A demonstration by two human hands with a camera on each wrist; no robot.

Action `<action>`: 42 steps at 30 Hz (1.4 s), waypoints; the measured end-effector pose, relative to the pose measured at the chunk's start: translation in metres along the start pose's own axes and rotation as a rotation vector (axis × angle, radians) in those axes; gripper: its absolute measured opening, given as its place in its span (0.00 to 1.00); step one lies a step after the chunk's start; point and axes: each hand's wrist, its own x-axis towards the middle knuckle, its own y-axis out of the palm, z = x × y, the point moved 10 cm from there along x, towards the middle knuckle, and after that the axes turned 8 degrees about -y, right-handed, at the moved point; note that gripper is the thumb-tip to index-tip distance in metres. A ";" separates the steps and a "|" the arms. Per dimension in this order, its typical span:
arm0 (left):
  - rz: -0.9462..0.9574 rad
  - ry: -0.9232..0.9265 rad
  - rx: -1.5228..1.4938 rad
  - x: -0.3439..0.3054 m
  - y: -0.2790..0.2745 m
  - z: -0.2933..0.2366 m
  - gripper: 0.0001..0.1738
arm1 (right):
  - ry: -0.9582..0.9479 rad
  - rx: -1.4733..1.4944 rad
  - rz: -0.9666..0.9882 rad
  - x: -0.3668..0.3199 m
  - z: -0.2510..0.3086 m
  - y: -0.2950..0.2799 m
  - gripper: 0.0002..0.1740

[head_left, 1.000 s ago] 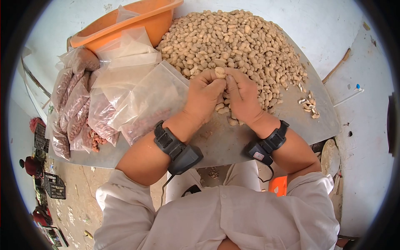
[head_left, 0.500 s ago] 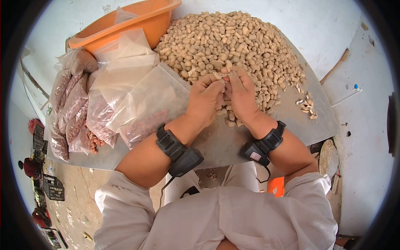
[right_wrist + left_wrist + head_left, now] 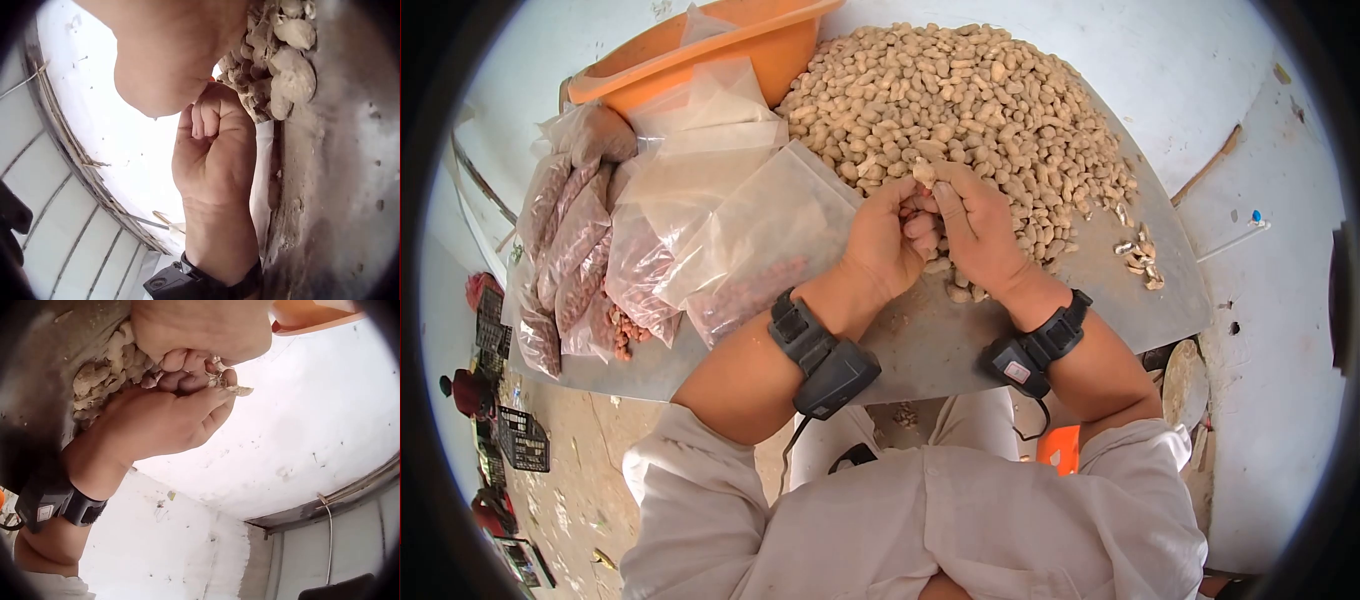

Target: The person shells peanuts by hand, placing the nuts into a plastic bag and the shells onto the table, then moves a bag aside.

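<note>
My left hand [image 3: 878, 245] and right hand [image 3: 985, 230] meet in front of a big heap of unshelled peanuts [image 3: 970, 100]. Between thumb and finger the right hand pinches a cracked peanut shell [image 3: 923, 172]; its ragged edge [image 3: 241, 391] sticks out past the fingertips in the left wrist view. Curled fingers of the left hand hold reddish peanut kernels [image 3: 907, 213], mostly hidden by those fingers. In the right wrist view the left palm [image 3: 215, 156] faces the camera, fingers bent inward, and the shell is out of sight.
To the left lie filled bags of red kernels [image 3: 580, 240], loose kernels [image 3: 628, 335] and flat clear plastic bags [image 3: 750, 225]. An orange basin [image 3: 750, 55] stands behind them. Some empty shells [image 3: 1140, 255] lie at the right of the grey tabletop [image 3: 1120, 310]. A white wall [image 3: 1180, 60] rises behind.
The peanut, whole at first, has been cracked apart, showing red kernels. The left fingers have drawn in and curled around the kernels, while the right hand keeps the shell.
</note>
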 end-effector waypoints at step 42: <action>0.002 0.010 0.134 0.000 -0.002 -0.009 0.10 | 0.105 -0.571 0.064 0.008 -0.104 -0.082 0.12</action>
